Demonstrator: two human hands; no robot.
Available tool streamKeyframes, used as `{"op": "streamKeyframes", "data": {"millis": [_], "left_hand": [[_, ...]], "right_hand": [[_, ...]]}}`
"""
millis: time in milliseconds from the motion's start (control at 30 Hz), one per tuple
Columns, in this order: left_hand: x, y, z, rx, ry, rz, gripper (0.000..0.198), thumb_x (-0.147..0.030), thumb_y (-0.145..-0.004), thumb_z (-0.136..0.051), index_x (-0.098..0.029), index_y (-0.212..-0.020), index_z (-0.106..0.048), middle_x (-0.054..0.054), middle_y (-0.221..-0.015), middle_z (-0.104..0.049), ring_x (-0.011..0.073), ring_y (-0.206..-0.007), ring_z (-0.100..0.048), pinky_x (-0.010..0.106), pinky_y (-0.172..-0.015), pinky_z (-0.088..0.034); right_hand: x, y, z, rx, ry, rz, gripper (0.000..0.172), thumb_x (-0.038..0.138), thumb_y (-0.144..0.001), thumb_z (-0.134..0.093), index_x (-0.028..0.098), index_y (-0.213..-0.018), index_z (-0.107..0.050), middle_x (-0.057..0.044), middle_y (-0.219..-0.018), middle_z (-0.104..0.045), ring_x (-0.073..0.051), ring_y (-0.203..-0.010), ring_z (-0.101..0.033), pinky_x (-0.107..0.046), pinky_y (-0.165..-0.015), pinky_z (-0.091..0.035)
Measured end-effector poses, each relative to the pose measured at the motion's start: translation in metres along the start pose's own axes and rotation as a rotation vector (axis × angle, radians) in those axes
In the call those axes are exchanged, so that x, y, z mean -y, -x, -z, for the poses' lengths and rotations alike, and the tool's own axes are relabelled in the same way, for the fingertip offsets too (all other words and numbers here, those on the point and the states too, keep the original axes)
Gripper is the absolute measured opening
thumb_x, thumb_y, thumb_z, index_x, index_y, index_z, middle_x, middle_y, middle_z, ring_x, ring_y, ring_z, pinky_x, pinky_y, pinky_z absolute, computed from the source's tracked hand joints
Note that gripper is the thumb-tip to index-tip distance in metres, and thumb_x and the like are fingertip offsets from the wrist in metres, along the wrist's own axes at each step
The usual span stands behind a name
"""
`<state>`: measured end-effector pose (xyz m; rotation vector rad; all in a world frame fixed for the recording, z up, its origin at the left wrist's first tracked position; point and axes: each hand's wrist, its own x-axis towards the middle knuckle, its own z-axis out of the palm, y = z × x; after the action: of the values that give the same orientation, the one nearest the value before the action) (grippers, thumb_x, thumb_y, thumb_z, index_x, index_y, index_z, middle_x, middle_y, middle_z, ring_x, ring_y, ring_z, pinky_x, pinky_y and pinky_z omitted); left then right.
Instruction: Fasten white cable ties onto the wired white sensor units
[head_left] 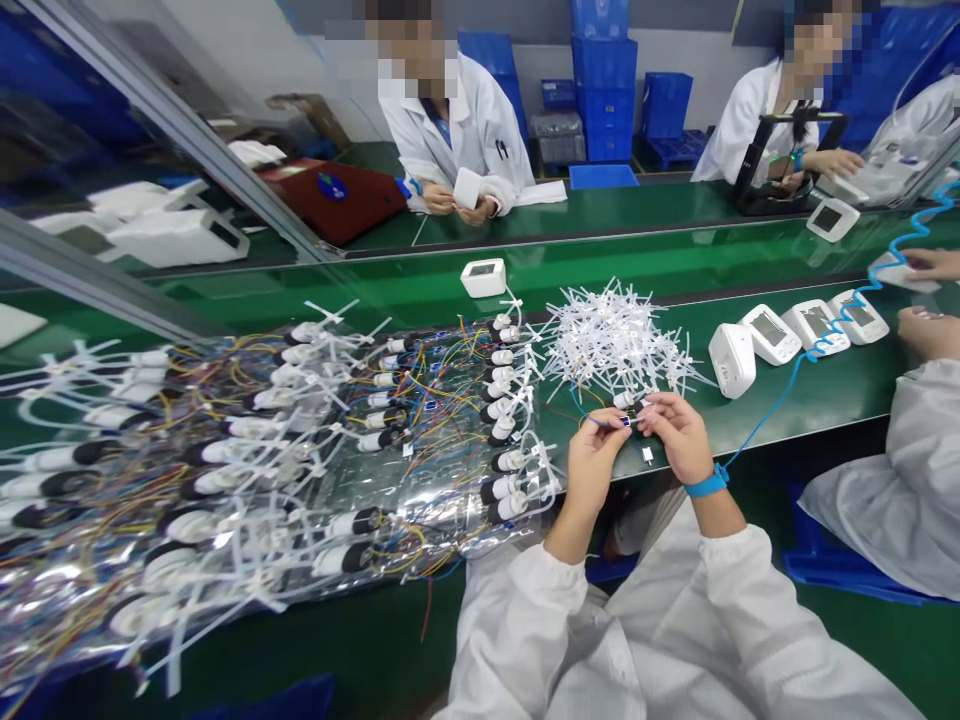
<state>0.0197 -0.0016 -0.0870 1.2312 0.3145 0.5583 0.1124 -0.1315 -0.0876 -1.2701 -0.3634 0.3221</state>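
My left hand [591, 462] is closed in a pinch on wires with a small blue part [625, 421] at the fingertips. My right hand [681, 437], wearing a blue wrist strap [707, 482], pinches the black end of a small pump with a white body [623, 399]. The fingertips partly hide the pump. Just below them is a small white-and-silver piece [648, 456]; whether it hangs or lies is unclear. A heap of white plastic tubing pieces [611, 335] lies right beyond both hands.
Many similar wired pumps with tubes [502, 430] lie on clear plastic [442, 485] to the left. White blood pressure monitors [772, 333] line the right side, crossed by a coiled blue cord [851, 305]. Another monitor [484, 278] stands ahead. Co-workers sit opposite and at right.
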Motion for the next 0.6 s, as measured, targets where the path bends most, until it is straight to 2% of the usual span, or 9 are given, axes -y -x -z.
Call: {"op": "streamKeyframes", "data": {"millis": [200, 433, 600], "left_hand": [[0.0019, -0.0026, -0.0009, -0.056, 0.052, 0.037, 0.026, -0.032, -0.084, -0.09, -0.021, -0.091, -0.068, 0.006, -0.109, -0.075, 0.0228, -0.115, -0.071, 0.042, -0.113, -0.052], [-0.0033, -0.0004, -0.0033, -0.004, 0.02, 0.016, 0.024, -0.029, -0.084, -0.088, -0.02, -0.083, -0.066, 0.007, -0.109, -0.075, 0.0236, -0.113, -0.072, 0.044, -0.111, -0.055], [-0.0054, 0.0011, -0.0048, 0.0, -0.048, -0.006, 0.014, -0.024, -0.086, -0.084, -0.02, -0.084, -0.071, 0.005, -0.101, -0.077, 0.0237, -0.108, -0.075, 0.043, -0.108, -0.057]], "right_hand": [[-0.0019, -0.0002, 0.0014, -0.03, -0.025, -0.002, 0.033, 0.052, -0.094, -0.084, 0.025, -0.113, -0.079, -0.003, -0.09, -0.082, -0.018, -0.075, -0.076, -0.032, -0.07, -0.063], [-0.0036, -0.0009, 0.0027, 0.047, 0.013, -0.011, 0.031, 0.042, -0.084, -0.095, 0.024, -0.104, -0.08, -0.002, -0.088, -0.08, -0.019, -0.079, -0.075, -0.033, -0.074, -0.063], [-0.006, 0.0003, 0.0038, 0.023, 0.015, 0.0, 0.03, 0.04, -0.081, -0.097, 0.024, -0.101, -0.08, -0.002, -0.091, -0.08, -0.02, -0.083, -0.075, -0.034, -0.078, -0.064]]}}
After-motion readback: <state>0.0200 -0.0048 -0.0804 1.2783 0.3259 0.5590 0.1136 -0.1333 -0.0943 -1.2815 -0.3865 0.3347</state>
